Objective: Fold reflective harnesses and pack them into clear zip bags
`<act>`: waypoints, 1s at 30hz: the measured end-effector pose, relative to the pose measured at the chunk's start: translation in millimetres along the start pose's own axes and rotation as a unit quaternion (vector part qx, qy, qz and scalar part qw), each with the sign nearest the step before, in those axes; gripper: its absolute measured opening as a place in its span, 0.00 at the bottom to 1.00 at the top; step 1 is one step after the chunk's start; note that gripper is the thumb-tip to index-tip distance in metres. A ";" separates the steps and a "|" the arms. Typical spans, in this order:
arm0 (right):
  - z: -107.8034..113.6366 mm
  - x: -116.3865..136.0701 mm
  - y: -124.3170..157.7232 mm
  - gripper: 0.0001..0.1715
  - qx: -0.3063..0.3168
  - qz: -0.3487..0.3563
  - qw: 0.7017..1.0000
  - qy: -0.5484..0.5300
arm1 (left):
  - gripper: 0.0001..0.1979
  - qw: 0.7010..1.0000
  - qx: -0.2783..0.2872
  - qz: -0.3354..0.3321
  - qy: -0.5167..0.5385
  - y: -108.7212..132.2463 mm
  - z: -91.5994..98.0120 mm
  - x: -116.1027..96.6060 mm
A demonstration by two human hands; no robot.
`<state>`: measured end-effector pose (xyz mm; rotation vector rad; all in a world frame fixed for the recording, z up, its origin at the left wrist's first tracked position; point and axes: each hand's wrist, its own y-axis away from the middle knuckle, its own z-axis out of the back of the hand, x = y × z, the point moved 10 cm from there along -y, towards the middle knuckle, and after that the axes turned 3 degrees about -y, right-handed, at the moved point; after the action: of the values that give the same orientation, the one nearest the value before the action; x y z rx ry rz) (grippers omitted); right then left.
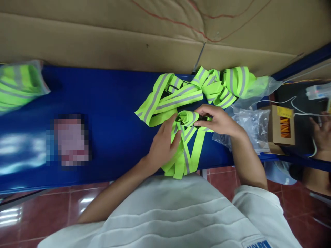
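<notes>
A bunched neon-yellow reflective strap [187, 151] with a grey stripe lies near the table's front edge, its lower loops fanning toward my body. My left hand [164, 141] curls around the left side of its bunched top, thumb and fingers on either side of the webbing. From the right, my right hand [218, 119] pinches the same strap beside a black buckle [203, 120]; part of the buckle is hidden by the fingers. Just behind both hands, more reflective straps [178, 100] lie in loose, overlapping loops, with another black buckle among them.
Clear plastic bags [250, 127] lie right of my hands, beside a cardboard box [284, 125] with orange contents. A bagged reflective strap [19, 86] sits far left, near a pixelated item [72, 141]. Another person's hand [322, 132] is at the right. Cardboard panels [103, 41] line the back.
</notes>
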<state>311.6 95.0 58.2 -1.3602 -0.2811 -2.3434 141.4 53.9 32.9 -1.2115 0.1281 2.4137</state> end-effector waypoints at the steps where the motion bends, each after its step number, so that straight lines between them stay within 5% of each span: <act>1: 1.2 -3.9 0.6 0.23 -0.009 -0.014 1.000 -0.026 | 0.29 1.000 0.010 0.007 0.013 -3.1 -5.2 0.3; 4: 2.7 -14.1 3.7 0.27 -0.033 -0.034 0.996 -0.077 | 0.38 0.997 0.036 0.044 0.053 -11.2 -20.6 6.6; 8: 12.1 -20.7 7.7 0.27 -0.070 -0.020 0.994 -0.082 | 0.35 0.993 0.071 0.045 0.082 -20.8 -35.6 11.6; 13: 9.4 -31.4 12.5 0.42 -0.022 -0.038 0.995 -0.090 | 0.36 0.981 0.136 0.045 0.134 -25.2 -45.9 9.2; 25: 10.0 -12.0 14.6 0.22 -0.032 -0.037 0.980 -0.194 | 0.36 0.924 0.219 0.097 0.299 -25.1 -69.5 -1.4; 30: 6.8 6.7 17.3 0.20 -0.023 -0.030 0.974 -0.223 | 0.30 0.856 0.292 0.141 0.403 -18.2 -82.4 -16.4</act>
<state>321.7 80.5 66.8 -1.9182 -0.4039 -2.0740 218.7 42.5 -2.7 -1.8599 1.2576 1.6643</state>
